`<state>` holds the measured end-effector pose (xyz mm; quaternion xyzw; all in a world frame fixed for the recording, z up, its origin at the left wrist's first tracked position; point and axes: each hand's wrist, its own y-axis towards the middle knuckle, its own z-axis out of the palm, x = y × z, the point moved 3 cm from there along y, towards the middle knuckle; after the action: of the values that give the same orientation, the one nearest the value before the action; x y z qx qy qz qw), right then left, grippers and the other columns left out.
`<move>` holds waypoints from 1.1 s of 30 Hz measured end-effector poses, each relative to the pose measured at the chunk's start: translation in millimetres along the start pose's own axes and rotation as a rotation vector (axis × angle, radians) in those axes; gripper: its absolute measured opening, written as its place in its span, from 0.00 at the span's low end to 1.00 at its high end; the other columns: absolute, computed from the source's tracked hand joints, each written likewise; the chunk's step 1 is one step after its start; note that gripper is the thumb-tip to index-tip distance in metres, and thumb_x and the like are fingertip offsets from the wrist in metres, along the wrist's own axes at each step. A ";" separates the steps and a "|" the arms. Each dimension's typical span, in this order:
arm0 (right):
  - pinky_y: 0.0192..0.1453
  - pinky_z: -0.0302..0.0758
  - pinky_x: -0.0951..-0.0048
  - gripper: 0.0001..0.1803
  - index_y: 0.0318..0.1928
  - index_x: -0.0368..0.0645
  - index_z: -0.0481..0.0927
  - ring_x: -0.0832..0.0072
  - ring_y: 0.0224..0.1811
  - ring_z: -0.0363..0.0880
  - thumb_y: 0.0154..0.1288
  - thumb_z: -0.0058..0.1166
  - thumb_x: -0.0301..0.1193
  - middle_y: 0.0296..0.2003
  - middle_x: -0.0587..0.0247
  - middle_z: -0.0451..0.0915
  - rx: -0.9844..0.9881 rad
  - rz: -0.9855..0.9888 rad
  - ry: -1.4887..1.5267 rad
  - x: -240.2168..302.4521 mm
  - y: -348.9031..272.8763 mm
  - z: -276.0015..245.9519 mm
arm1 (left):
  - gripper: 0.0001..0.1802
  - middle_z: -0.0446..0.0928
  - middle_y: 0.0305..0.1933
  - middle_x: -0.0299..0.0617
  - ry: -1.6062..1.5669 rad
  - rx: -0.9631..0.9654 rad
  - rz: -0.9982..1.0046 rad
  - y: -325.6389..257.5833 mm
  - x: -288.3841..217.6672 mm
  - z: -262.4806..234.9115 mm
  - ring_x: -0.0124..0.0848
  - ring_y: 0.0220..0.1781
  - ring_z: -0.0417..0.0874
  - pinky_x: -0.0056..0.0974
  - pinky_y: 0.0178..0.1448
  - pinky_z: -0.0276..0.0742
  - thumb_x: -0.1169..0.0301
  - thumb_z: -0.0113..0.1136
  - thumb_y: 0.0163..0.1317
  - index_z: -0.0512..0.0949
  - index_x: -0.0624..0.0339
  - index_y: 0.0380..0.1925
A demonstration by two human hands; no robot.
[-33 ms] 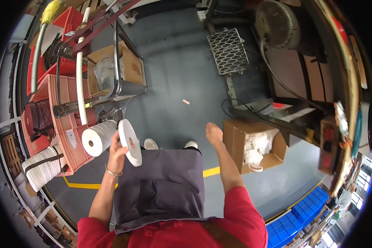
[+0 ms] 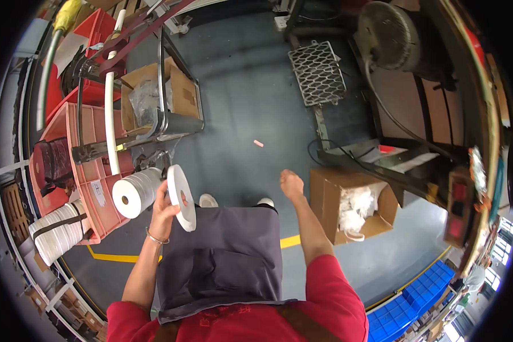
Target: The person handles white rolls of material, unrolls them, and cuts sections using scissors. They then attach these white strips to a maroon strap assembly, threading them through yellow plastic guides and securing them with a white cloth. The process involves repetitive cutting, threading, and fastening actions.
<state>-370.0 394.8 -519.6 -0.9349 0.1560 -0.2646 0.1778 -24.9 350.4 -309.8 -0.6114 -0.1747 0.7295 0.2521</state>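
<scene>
Gripping 1 flat white roll (image 2: 180, 182), disc-shaped with a round centre hole, my left hand (image 2: 163, 215) has its fingers bent around the left rim, near a ridged stack of white rolls (image 2: 145, 187). My right hand (image 2: 291, 184) hangs near a brown cardboard box (image 2: 325, 196), fingers curled narrow; whether they hold anything, I cannot tell.

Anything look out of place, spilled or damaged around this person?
One thing: a small pinkish piece lies alone on the grey floor, ahead of the white shoes, as if dropped. What it is, I can't tell. The white roll in the left hand shows no obvious damage.
</scene>
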 end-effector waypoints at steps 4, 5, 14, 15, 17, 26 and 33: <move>0.39 0.72 0.59 0.03 0.30 0.45 0.72 0.59 0.35 0.76 0.55 0.45 0.27 0.31 0.58 0.76 -0.008 0.020 -0.039 8.5 64.0 71.2 | 0.47 0.70 0.39 0.40 0.129 0.075 -0.018 34.6 11.5 -0.7 0.31 0.43 0.72 0.36 0.50 0.67 0.69 0.64 0.36 0.52 0.55 0.60; 0.40 0.72 0.59 0.04 0.31 0.45 0.72 0.59 0.35 0.76 0.55 0.46 0.27 0.31 0.59 0.76 -0.029 0.032 -0.052 6.0 79.2 87.8 | 0.48 0.70 0.39 0.41 0.119 0.082 -0.032 43.4 17.4 -2.2 0.31 0.43 0.72 0.36 0.50 0.67 0.70 0.65 0.36 0.52 0.55 0.60; 0.46 0.73 0.61 0.12 0.41 0.46 0.69 0.60 0.44 0.73 0.55 0.50 0.30 0.41 0.57 0.70 -0.046 0.064 -0.110 -11.4 170.8 185.3 | 0.50 0.71 0.40 0.42 0.118 0.030 0.031 96.9 54.0 -21.2 0.34 0.44 0.73 0.37 0.50 0.67 0.69 0.66 0.33 0.51 0.56 0.61; 0.46 0.73 0.61 0.12 0.40 0.45 0.69 0.59 0.43 0.74 0.54 0.50 0.30 0.42 0.56 0.70 -0.048 0.056 -0.113 -12.3 175.0 191.7 | 0.50 0.71 0.40 0.42 0.111 0.020 0.042 100.0 57.5 -22.1 0.34 0.43 0.73 0.38 0.50 0.68 0.69 0.66 0.33 0.51 0.56 0.61; 0.46 0.74 0.61 0.13 0.40 0.44 0.69 0.59 0.42 0.74 0.53 0.52 0.29 0.42 0.55 0.70 -0.053 0.044 -0.122 -13.5 178.5 200.7 | 0.50 0.71 0.40 0.42 0.107 0.014 0.047 104.4 61.1 -22.7 0.34 0.44 0.73 0.37 0.51 0.67 0.69 0.67 0.33 0.52 0.57 0.60; 0.32 0.76 0.73 0.08 0.38 0.37 0.71 0.73 0.26 0.76 0.57 0.48 0.25 0.26 0.60 0.74 0.157 0.323 1.687 54.0 123.0 95.8 | 0.49 0.71 0.41 0.42 0.036 0.064 -0.001 82.3 51.8 -10.9 0.33 0.45 0.73 0.37 0.52 0.66 0.69 0.67 0.35 0.53 0.57 0.60; 0.32 0.76 0.73 0.11 0.43 0.33 0.71 0.74 0.26 0.76 0.61 0.44 0.27 0.28 0.59 0.75 0.130 0.029 1.895 140.8 17.4 -106.7 | 0.46 0.71 0.40 0.41 -0.016 0.158 -0.105 12.6 -13.8 33.3 0.32 0.43 0.73 0.35 0.48 0.68 0.71 0.65 0.37 0.53 0.56 0.59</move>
<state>-317.9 298.3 -379.9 -0.3174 0.2318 -0.9190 0.0323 -57.7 333.9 -299.5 -0.5739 -0.1504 0.7315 0.3360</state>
